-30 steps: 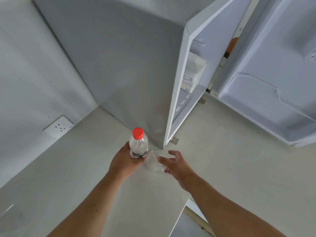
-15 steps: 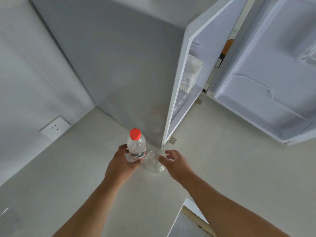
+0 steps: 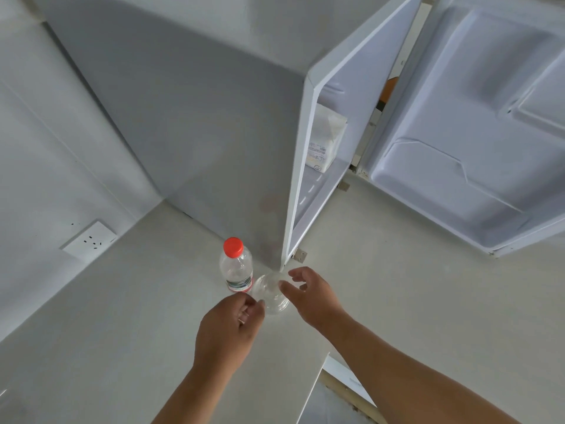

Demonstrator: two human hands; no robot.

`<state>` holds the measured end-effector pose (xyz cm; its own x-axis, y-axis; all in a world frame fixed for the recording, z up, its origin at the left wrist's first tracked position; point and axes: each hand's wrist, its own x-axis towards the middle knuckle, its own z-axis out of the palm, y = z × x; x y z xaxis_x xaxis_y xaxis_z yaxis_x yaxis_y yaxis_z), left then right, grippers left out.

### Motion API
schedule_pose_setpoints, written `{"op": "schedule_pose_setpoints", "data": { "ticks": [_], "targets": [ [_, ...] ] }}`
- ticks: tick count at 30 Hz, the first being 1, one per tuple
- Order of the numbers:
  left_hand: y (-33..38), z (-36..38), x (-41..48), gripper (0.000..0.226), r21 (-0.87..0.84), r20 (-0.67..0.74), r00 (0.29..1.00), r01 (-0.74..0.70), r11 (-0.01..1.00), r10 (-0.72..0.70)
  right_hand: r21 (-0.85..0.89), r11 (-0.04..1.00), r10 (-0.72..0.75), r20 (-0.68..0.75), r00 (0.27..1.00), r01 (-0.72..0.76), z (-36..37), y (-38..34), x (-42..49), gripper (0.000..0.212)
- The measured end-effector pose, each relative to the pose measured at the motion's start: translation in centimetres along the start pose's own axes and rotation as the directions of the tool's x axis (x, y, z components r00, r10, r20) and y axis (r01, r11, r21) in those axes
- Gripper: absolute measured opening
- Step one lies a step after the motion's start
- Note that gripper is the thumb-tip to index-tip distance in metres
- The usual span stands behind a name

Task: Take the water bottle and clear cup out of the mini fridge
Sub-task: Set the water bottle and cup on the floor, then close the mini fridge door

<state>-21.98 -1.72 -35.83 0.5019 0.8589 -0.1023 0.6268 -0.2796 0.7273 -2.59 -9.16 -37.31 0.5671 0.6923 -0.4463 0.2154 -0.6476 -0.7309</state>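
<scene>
A clear water bottle [image 3: 237,269] with a red cap stands upright on the pale countertop [image 3: 122,332], just left of the mini fridge's front corner. A clear cup [image 3: 269,293] stands right beside it, to its right. My left hand [image 3: 229,328] hovers just in front of the bottle, fingers loosely curled, holding nothing. My right hand [image 3: 312,296] is at the cup's right side with fingers spread; its thumb tip lies against the cup's rim, without a grip around it.
The mini fridge [image 3: 214,117] stands at the back, its door [image 3: 458,148] swung wide open to the right. A white carton [image 3: 325,142] sits inside. A wall socket [image 3: 88,241] is at left. The counter's edge [image 3: 315,390] drops off at bottom centre.
My left hand has let go of the bottle and drawn back toward me. The bottle now stands by itself. My right hand's fingers have loosened at the cup.
</scene>
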Motion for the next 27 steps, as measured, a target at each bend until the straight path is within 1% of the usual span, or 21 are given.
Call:
{"op": "schedule_pose_setpoints", "data": {
  "ticks": [3, 4, 7, 9, 12, 15, 20, 24, 27],
  "targets": [
    [2.6, 0.6, -0.7, 0.028, -0.024, 0.008, 0.995, -0.095, 0.995, 0.095, -0.091, 0.994, -0.065, -0.080, 0.995, 0.057, -2.0, 0.2, -0.7, 0.066],
    [3.6, 0.8, -0.9, 0.029, -0.024, 0.010, 0.991, -0.136, 0.990, 0.136, -0.134, 0.988, -0.092, -0.112, 0.989, 0.077, -3.0, 0.3, -0.9, 0.069],
    [6.9, 1.7, -0.9, 0.043, 0.008, 0.020, 0.957, -0.289, 0.957, 0.289, -0.245, 0.962, -0.169, -0.199, 0.965, 0.118, -6.6, 0.8, -1.8, 0.069],
    [9.4, 2.6, -0.5, 0.052, 0.019, 0.040, 0.918, -0.395, 0.919, 0.394, -0.309, 0.940, -0.225, -0.240, 0.945, 0.145, -9.3, 1.0, -2.4, 0.070],
    [13.7, 4.4, 0.7, 0.068, 0.044, 0.059, 0.857, -0.514, 0.857, 0.511, -0.403, 0.893, -0.334, -0.288, 0.898, 0.203, -13.9, 1.3, -3.5, 0.077],
    [18.3, 6.1, 2.2, 0.079, 0.123, 0.031, 0.830, -0.556, 0.822, 0.557, -0.470, 0.855, -0.393, -0.311, 0.865, 0.220, -18.6, 1.6, -4.5, 0.085],
    [25.4, 7.7, 4.8, 0.089, 0.205, -0.041, 0.790, -0.592, 0.779, 0.612, -0.591, 0.769, -0.515, -0.345, 0.785, 0.245, -25.7, 1.8, -6.2, 0.082],
    [30.5, 7.5, 6.5, 0.092, 0.256, -0.071, 0.738, -0.637, 0.728, 0.671, -0.676, 0.690, -0.620, -0.368, 0.693, 0.259, -30.6, 0.7, -7.3, 0.084],
    [35.0, 7.2, 7.6, 0.094, 0.296, -0.067, 0.698, -0.669, 0.682, 0.713, -0.723, 0.641, -0.683, -0.384, 0.622, 0.258, -34.6, -0.3, -8.1, 0.085]
  ]
}}
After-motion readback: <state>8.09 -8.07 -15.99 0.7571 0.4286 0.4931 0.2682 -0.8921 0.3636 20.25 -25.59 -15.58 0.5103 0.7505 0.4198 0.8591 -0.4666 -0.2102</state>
